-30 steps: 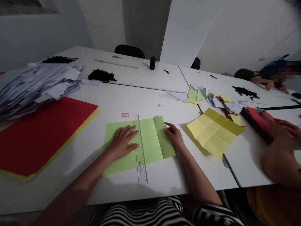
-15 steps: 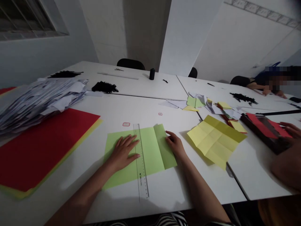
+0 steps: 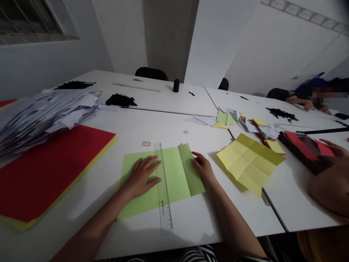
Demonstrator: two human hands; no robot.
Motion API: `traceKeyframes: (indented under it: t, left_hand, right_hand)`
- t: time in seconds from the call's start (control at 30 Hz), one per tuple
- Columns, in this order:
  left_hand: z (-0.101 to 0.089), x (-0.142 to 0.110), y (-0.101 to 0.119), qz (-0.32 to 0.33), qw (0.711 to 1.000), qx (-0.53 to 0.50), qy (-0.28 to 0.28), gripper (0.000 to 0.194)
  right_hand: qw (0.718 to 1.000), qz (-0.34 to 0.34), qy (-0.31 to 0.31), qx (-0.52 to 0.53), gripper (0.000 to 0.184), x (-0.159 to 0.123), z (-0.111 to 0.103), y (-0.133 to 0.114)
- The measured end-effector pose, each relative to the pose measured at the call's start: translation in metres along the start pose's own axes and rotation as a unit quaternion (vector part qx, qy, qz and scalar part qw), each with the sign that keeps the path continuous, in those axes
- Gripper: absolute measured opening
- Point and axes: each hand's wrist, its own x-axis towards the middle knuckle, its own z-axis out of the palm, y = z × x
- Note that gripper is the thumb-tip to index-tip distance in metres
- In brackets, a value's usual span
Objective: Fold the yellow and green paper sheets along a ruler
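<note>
A light-green sheet of paper lies on the white table in front of me, with a crease near its right side and the flap beyond it tilted up. Across the sheet lies a clear plastic ruler, its near end reaching past the paper onto the table. My left hand rests flat with fingers spread, on the paper and against the ruler's left side. At the flap's right edge, my right hand is curled round the paper; its thumb is hidden.
Red and yellow sheets and a pile of white paper lie left. A creased yellow sheet and paper scraps lie right. A co-worker's hand is at a dark box with red paper. Farther back stands a black spool.
The camera tilted up between the first two frames, so everything appears lower. My hands, the green paper and the ruler stay put. The co-worker's hands at the right have shifted.
</note>
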Motion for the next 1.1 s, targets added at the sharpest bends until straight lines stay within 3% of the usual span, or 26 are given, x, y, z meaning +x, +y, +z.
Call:
traceKeyframes:
  t: [1.1]
  left_hand:
    - [-0.0028,-0.0002,0.0021,-0.005,1.0,0.003,-0.015,0.057]
  right_hand:
    - [1.0,0.012,0.0,0.01,0.05,-0.0016,-0.0007,-0.0023]
